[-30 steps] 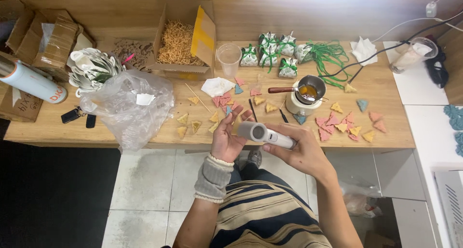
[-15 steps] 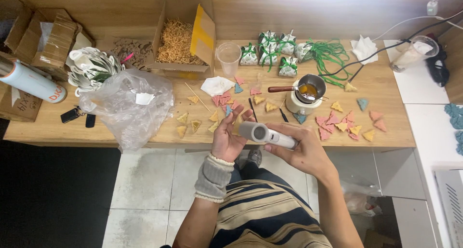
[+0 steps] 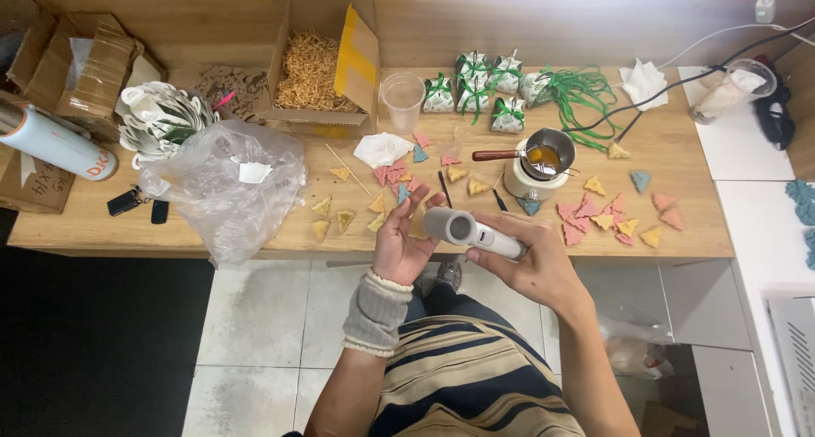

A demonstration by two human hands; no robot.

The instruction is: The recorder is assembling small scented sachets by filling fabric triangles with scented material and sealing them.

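While gripped by rt hand (image 3: 531, 263): smooth grey cylindrical tool (image 3: 472, 231), lt hand (image 3: 402, 243) spread behind.

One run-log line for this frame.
right hand: grips grey handheld tool | left hand: open beside tool tip | wooden table: coloured triangular pieces

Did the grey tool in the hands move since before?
No. The grey tool sits at the same spot by the table's front edge, just below the small pot.

Smooth grey plastic tool (image 3: 472, 231), wooden table (image 3: 679, 161)
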